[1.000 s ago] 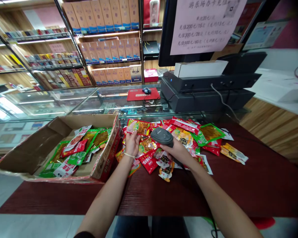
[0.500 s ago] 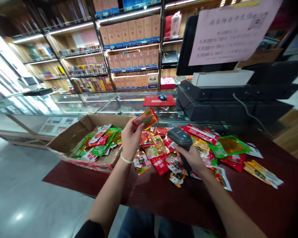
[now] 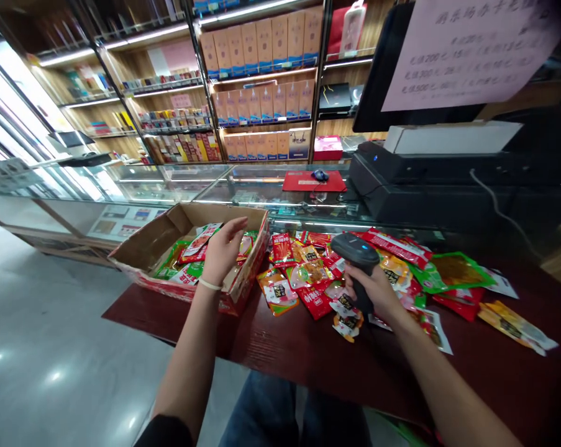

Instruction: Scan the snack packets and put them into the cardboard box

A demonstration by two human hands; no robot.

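Observation:
My left hand (image 3: pixel 224 248) is over the right side of an open cardboard box (image 3: pixel 248 280), fingers stretched out with nothing between them. Just beyond the fingers, a small red-edged snack packet (image 3: pixel 246 247) shows inside the box. Green, red and white snack packets (image 3: pixel 171 261) lie in it too. My right hand (image 3: pixel 376 288) grips the handle of a black barcode scanner (image 3: pixel 355 250), its head pointing left and away from me. Beneath the scanner spreads a pile of snack packets (image 3: pixel 310 273), partly hidden by that hand.
A dark red tabletop (image 3: pixel 271 354) carries the box and pile. Behind are a glass counter (image 3: pixel 256 194), a red mat (image 3: pixel 299 181) with a mouse (image 3: pixel 320 176), and a black register (image 3: pixel 429 192). A yellow packet (image 3: pixel 513 326) lies at the right. Boxed goods fill the shelves.
My left hand has moved left from above the pile to the box and let go of the red-edged packet. The scanner stays in my right hand. The view has shifted slightly.

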